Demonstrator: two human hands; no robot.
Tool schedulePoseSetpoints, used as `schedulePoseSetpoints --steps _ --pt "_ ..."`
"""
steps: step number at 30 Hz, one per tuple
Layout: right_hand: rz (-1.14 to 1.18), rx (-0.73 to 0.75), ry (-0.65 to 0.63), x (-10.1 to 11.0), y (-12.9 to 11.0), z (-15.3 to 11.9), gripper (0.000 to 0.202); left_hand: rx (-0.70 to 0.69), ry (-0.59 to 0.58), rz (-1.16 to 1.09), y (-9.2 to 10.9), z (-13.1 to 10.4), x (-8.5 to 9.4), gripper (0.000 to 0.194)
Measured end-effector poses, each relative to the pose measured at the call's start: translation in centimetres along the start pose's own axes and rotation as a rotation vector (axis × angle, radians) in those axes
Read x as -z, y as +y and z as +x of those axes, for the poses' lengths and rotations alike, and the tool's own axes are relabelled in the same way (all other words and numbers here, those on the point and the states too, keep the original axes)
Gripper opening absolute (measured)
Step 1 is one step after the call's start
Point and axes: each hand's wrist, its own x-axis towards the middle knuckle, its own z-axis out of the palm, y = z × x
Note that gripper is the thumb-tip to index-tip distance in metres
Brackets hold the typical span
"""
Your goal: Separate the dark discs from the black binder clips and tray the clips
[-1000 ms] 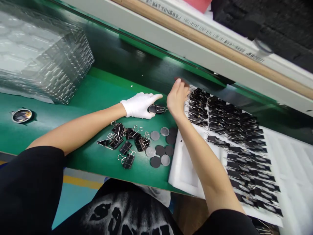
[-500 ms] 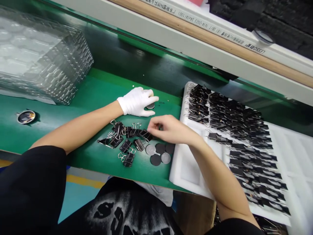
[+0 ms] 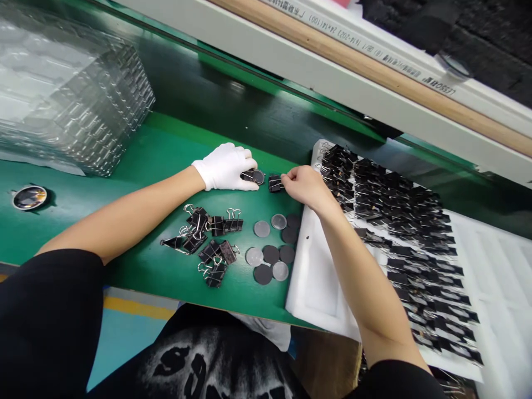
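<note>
My left hand (image 3: 228,168), in a white glove, is closed around a small round disc (image 3: 258,177) with a dark rim. Something black beside the disc is partly hidden by the fingers. Just to the right, my bare right hand (image 3: 305,187) pinches a black binder clip (image 3: 275,183) by its wire handles; the clip is apart from the disc. Below both hands lies a loose pile of black binder clips (image 3: 216,225). Several flat round discs, some black and some a pale grey disc (image 3: 261,228), lie on the green table (image 3: 166,277) to its right.
A white foam tray (image 3: 310,282) at the right carries rows of clamped black binder clips (image 3: 399,194). Stacked clear plastic trays (image 3: 112,111) stand at the back left. A shiny round piece (image 3: 29,198) lies at the far left. A grey beam (image 3: 249,41) crosses the back.
My right hand has moved up and right from the pile with a binder clip in its fingers. More discs are visible where that arm was. My left hand has closed further around the disc.
</note>
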Motion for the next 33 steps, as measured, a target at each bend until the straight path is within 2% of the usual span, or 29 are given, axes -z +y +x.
schedulePoseSetpoints --steps 4,6,11,14,18,21,25,33 --pt "-0.027 0.124 0.181 0.2 -1.2 1.8 0.041 0.0 0.011 -0.005 0.3 0.2 -0.2 0.064" --pt "0.015 0.115 0.22 -0.3 -2.0 3.2 0.048 -0.004 0.014 -0.011 0.2 0.3 -0.4 0.063" --pt "0.041 0.006 0.171 -2.7 -2.8 5.5 0.061 -0.017 0.008 -0.018 -0.1 0.3 -0.5 0.061" --pt "0.09 -0.07 0.134 -3.8 -1.9 5.9 0.067 -0.016 -0.003 -0.039 0.1 0.3 -0.4 0.06" --pt "0.158 -0.15 0.207 -4.7 -0.2 6.8 0.073 0.0 -0.008 -0.079 1.0 0.3 -0.4 0.059" --pt "0.186 -0.178 0.241 -5.1 0.4 7.2 0.074 0.009 0.007 -0.099 1.7 0.4 -0.6 0.058" --pt "0.221 -0.217 0.257 -5.0 0.0 6.8 0.075 0.022 0.0 -0.114 2.3 0.8 -0.7 0.057" --pt "0.175 -0.162 0.278 -5.1 -0.3 6.0 0.07 0.02 -0.008 -0.157 2.9 1.4 -0.6 0.057"
